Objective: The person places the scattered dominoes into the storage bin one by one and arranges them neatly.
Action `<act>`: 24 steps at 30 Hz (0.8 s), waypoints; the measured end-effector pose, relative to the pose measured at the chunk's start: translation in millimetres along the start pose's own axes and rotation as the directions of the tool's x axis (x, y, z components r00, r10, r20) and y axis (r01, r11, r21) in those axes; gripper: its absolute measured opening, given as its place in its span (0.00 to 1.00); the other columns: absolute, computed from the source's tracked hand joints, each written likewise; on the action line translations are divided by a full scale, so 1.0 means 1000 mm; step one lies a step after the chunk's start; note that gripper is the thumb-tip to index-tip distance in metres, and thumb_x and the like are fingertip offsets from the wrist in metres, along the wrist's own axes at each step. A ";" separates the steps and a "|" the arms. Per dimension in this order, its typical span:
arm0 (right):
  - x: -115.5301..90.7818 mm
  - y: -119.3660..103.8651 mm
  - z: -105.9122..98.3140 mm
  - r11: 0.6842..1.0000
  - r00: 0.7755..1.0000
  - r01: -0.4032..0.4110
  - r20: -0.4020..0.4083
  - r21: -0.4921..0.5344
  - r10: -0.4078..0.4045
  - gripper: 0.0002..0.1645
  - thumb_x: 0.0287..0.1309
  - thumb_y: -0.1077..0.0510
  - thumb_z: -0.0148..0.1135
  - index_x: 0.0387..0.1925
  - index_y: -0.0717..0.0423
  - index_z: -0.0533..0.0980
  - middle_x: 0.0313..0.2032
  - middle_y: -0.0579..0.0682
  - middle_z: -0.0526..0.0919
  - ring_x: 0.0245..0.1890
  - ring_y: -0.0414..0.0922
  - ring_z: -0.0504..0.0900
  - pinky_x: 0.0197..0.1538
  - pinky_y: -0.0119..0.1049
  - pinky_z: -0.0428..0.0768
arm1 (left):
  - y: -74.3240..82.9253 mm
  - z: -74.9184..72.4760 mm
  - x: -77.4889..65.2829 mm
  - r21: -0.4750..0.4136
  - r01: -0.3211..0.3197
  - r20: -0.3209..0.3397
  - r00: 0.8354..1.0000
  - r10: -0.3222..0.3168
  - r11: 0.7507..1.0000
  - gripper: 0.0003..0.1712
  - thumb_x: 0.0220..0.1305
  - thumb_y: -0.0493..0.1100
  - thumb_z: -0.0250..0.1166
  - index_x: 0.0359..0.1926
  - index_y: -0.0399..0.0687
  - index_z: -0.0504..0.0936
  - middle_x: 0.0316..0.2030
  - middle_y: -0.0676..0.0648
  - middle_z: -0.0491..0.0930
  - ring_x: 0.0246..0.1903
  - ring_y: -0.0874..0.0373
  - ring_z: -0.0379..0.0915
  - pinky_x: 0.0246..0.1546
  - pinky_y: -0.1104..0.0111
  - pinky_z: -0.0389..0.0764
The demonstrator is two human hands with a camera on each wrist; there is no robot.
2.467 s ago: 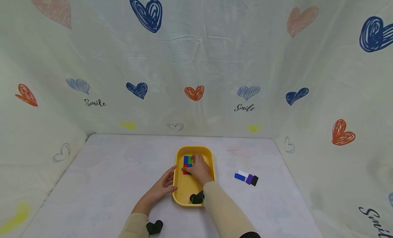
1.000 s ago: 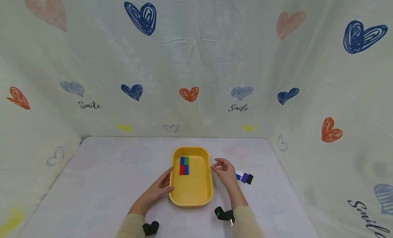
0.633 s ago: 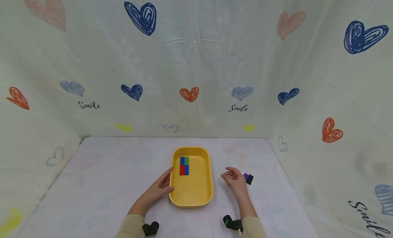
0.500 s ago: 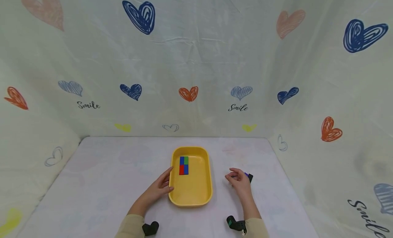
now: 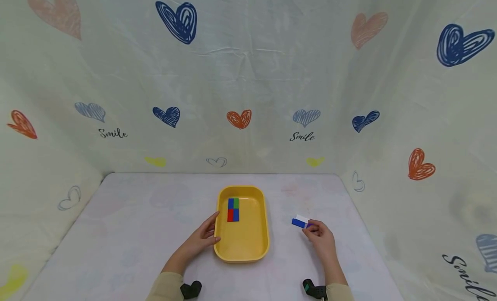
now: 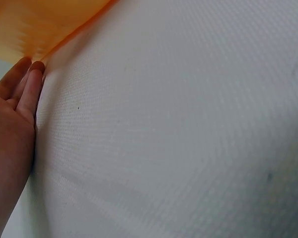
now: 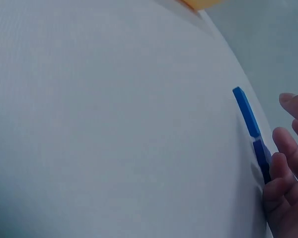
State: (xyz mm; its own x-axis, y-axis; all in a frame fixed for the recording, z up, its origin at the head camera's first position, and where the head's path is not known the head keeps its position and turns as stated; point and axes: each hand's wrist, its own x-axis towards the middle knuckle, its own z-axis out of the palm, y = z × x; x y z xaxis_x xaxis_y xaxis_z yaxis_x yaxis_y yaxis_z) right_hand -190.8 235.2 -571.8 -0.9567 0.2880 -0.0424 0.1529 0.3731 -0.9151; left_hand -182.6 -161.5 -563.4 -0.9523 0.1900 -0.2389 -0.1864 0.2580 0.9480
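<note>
A yellow tray [image 5: 248, 248] lies on the table, with a small group of blue, green and red blocks [image 5: 233, 210] laid side by side in its upper left part. My left hand [image 5: 199, 239] rests against the tray's left side, thumb and fingers spread along it; the left wrist view shows the fingertips at the tray's wall. To the right, my right hand [image 5: 321, 239] is over the loose blocks, fingers loosely bent. A blue block [image 5: 299, 223] and a white block [image 5: 302, 217] show past its fingertips. A purple block [image 7: 260, 151] is partly covered by the fingers.
White cloth printed with hearts [image 5: 242, 119] hangs behind and at both sides of the white table [image 5: 155, 219]. A black wrist device [image 5: 191, 289] sits at the left cuff and another black wrist device [image 5: 313, 289] at the right cuff.
My right hand has left the tray and moved right to the loose blocks, uncovering the blocks in the tray. The left hand stays on the tray's side.
</note>
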 end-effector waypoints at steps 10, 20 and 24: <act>0.013 0.008 -0.023 0.986 1.000 -0.002 -0.001 -0.168 0.002 0.23 0.56 0.58 0.70 0.52 0.62 0.76 0.36 0.53 0.77 0.32 0.45 0.72 0.29 0.29 0.71 | 0.000 0.000 0.000 0.004 -0.003 -0.016 1.000 0.003 1.000 0.50 0.55 0.47 0.73 0.75 0.63 0.58 0.66 0.41 0.66 0.62 0.42 0.65 0.60 0.49 0.70; 0.027 0.024 -0.038 0.987 0.996 -0.034 0.071 -0.156 0.046 0.31 0.54 0.54 0.72 0.57 0.61 0.74 0.40 0.53 0.73 0.33 0.43 0.68 0.31 0.30 0.69 | 0.000 0.001 0.001 -0.007 -0.003 -0.009 1.000 0.003 1.000 0.49 0.55 0.46 0.73 0.75 0.62 0.58 0.66 0.41 0.65 0.62 0.43 0.65 0.60 0.50 0.70; 0.033 0.029 -0.041 0.988 0.992 -0.065 0.102 -0.141 0.080 0.34 0.53 0.55 0.73 0.60 0.60 0.72 0.42 0.53 0.71 0.33 0.44 0.67 0.31 0.30 0.67 | 0.000 0.001 0.002 -0.003 0.007 -0.007 1.000 -0.007 1.000 0.50 0.55 0.48 0.73 0.75 0.63 0.57 0.67 0.41 0.64 0.63 0.42 0.65 0.61 0.50 0.69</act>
State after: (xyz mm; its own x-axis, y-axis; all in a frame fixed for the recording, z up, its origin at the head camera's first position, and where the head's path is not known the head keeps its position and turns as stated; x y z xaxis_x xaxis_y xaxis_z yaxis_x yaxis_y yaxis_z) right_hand -208.1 292.2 -583.3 -0.9617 0.2257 -0.1556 0.2479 0.4739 -0.8449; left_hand -184.1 -160.4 -563.9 -0.9525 0.1818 -0.2443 -0.1939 0.2565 0.9469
